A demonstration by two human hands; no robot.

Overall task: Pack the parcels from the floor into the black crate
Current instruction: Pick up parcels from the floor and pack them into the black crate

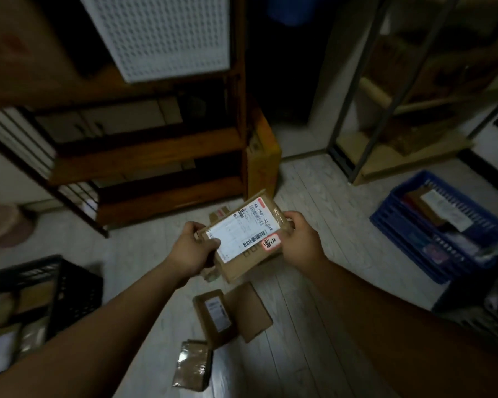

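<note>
Brown cardboard parcel (249,255) with a white shipping label, barcode and small pink sticker (271,243), seen from the head camera, held in the air above the pale plank floor (314,196) at the centre of the frame, label face up and tilted.

Left hand (191,249) grips the parcel's near-left end. Its fingers (213,242) are curled round the edge, the thumb lying on the white label. Right hand (299,239) grips the far-right end. Its fingers (291,217) are curled over the top corner and closed on the cardboard.

Black plastic lattice crate (69,288) stands on the floor at lower left, well apart from the held parcel. Its contents are too dim to tell.

Directly below the hands, on the floor:
- a small brown labelled box (213,314)
- a flat brown cardboard mailer (255,314), touching that box
- a tape-wrapped brown packet (193,366), nearer the camera
- another brown parcel (220,214), partly hidden behind the held one

Blue plastic lattice crate (408,225) stands at right and holds labelled packages. Behind are a dark wooden shelf unit (156,147), a yellow carton (263,156) leaning beside it, and a grey metal rack (354,110).
</note>
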